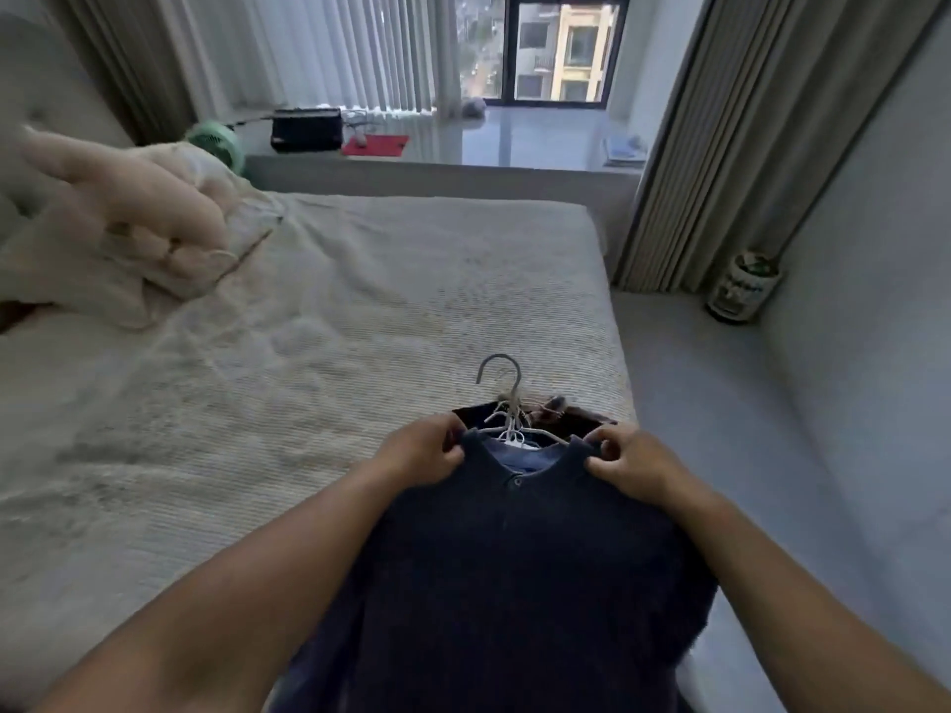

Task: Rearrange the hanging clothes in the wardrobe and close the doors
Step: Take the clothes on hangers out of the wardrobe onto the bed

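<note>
Dark navy knitted garment (520,568), button at neckline, lies front-up at bed's (309,352) near right edge, atop a blue garment (520,458). White plastic hangers (509,424) bunched at its collar, grey hook pointing up the bed.

Dark sweater (514,584) hem cut off by bottom edge; hangers (507,424) beneath mostly hidden; bottle (741,288) label unreadable.

Both bare forearms are extended from the lower corners toward the frame's centre. The left hand (424,450) and right hand (635,463) are held level, fingers curled and pinched shut.
</note>
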